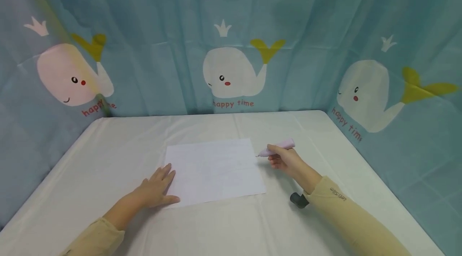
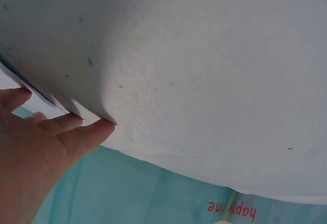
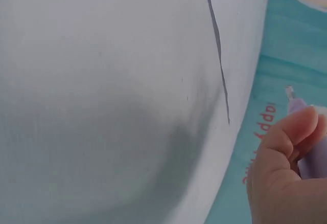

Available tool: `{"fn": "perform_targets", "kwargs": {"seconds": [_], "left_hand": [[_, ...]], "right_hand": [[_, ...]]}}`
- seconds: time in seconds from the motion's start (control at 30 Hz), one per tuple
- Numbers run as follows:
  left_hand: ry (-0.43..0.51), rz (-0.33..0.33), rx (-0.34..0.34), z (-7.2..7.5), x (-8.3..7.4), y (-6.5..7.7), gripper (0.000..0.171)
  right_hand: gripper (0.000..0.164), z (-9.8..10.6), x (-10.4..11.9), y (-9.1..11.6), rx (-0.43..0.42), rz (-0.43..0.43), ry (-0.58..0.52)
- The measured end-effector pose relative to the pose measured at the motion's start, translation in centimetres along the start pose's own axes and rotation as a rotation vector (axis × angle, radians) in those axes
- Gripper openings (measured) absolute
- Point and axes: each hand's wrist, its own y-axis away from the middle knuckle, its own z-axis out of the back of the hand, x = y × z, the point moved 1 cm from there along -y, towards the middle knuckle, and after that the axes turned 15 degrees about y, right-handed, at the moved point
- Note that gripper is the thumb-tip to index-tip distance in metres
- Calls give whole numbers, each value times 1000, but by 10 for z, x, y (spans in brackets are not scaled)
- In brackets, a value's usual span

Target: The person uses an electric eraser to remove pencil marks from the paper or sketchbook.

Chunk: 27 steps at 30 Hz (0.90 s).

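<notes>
A sheet of white paper (image 1: 213,172) lies on the white-covered table. My left hand (image 1: 156,189) rests on its left edge, fingers spread, the thumb along the lower left corner. In the left wrist view, the fingertips (image 2: 104,127) press along the paper's edge. Just beyond the sheet's right edge, my right hand (image 1: 285,160) holds a thick lavender pen-shaped tool (image 1: 287,144) with a narrow tip aimed left at the paper. The right wrist view shows thumb and fingers pinching this tool (image 3: 312,157) near its metallic-looking tip; part of its body is cut off by the frame.
A dark cylindrical piece (image 1: 298,200) shows beside the right sleeve (image 1: 346,212). White cloth (image 1: 202,232) covers the table. Blue curtains (image 1: 151,67) printed with whales hang along the back and both sides.
</notes>
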Motion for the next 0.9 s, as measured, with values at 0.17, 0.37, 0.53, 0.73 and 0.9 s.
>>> {"fn": "perform_targets", "kwargs": {"seconds": [0.17, 0.37, 0.53, 0.73, 0.9], "left_hand": [[-6, 4, 24, 1, 2, 1, 93], [-20, 24, 69, 1, -2, -1, 93], [-75, 21, 58, -3, -3, -3, 98], [-100, 10, 35, -5, -2, -1, 97], [-110, 14, 39, -5, -3, -4, 99]], "right_hand": [[20, -18, -4, 0, 68, 11, 115], [16, -58, -4, -5, 110, 9, 255], [12, -88, 0, -10, 32, 5, 336], [13, -107, 1, -13, 15, -17, 365], [18, -107, 6, -13, 10, -12, 350]]}}
